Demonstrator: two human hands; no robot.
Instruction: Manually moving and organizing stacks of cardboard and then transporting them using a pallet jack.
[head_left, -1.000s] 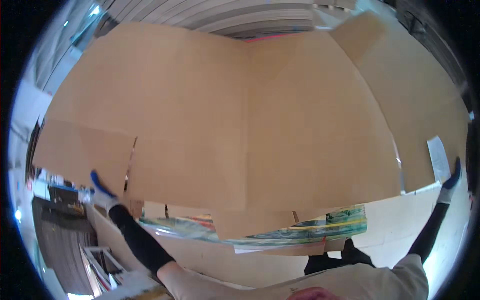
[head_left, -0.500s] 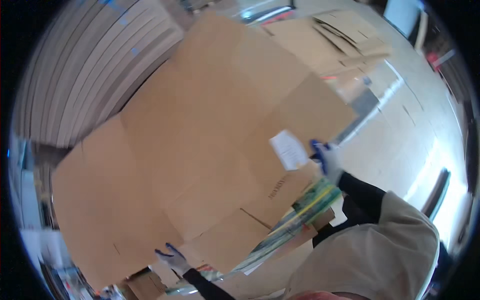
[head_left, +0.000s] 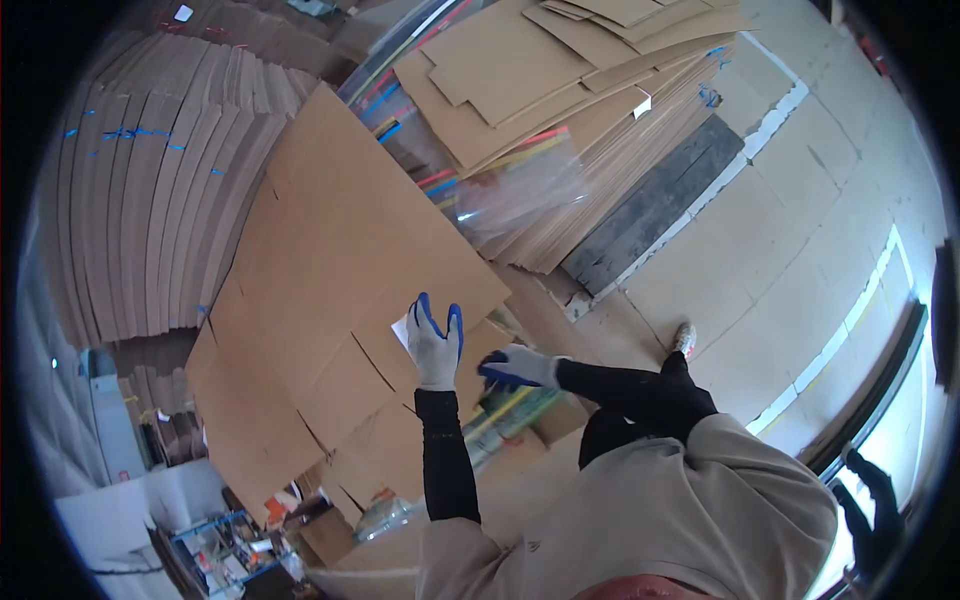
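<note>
A large flat cardboard sheet (head_left: 320,240) with slits along its near side spreads out in front of me. My left hand (head_left: 437,350), in a white and blue glove, is over the sheet with its fingers apart. Partly behind it a small white paper (head_left: 402,333) shows. At the sheet's right corner my right hand (head_left: 522,367), gloved the same way, points left with its fingers stretched out. Neither hand visibly grips anything. Plastic-wrapped material with green and yellow (head_left: 510,420) shows just below my right hand.
Tall stacked cardboard (head_left: 150,200) stands at the left. At the upper right, a pile of cardboard sheets (head_left: 520,70) has a clear plastic bag (head_left: 525,190) against its side. A dark board (head_left: 665,200) lies by a white floor line (head_left: 775,125). A blue-framed cart (head_left: 225,555) holds small items.
Both hands have let go of the sheet's near edge and come together near its right corner. The sheet now sits lower, uncovering the pile behind it. My view has shifted too.
</note>
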